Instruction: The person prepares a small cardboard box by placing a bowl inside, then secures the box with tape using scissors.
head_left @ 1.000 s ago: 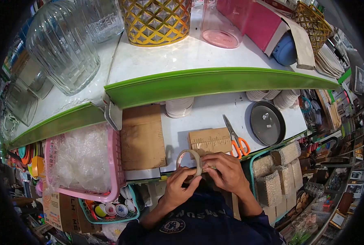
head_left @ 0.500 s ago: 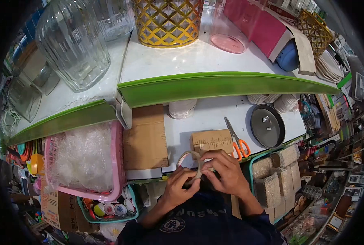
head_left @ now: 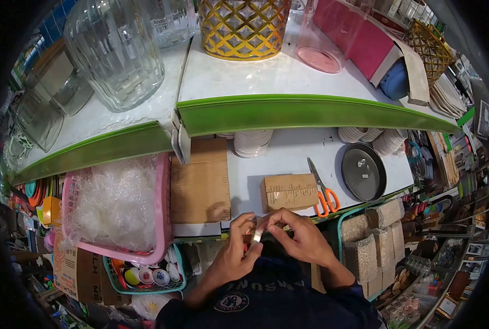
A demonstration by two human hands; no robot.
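Observation:
A roll of clear tape (head_left: 257,236) is held by my left hand (head_left: 237,248), its fingers wrapped round the ring. My right hand (head_left: 299,238) is closed in a pinch at the roll's upper edge; whether it grips the tape's end is too small to tell. Just beyond my hands, a small cardboard box (head_left: 289,192) lies on the white shelf. Scissors with orange handles (head_left: 326,200) rest to its right, near a round dark pan (head_left: 363,172). To the left lies a flat cardboard sheet (head_left: 200,181).
A pink basket (head_left: 165,208) of bubble wrap stands at the left. Teal baskets hold small dishes (head_left: 160,277) and wrapped boxes (head_left: 361,257). The green-edged upper shelf (head_left: 310,116) overhangs the work surface, bearing glass jars (head_left: 115,60) and a gold-patterned container (head_left: 243,33).
The tape roll has turned from face-on to nearly edge-on between my hands. My hands have shifted slightly, and the whole view has moved a little.

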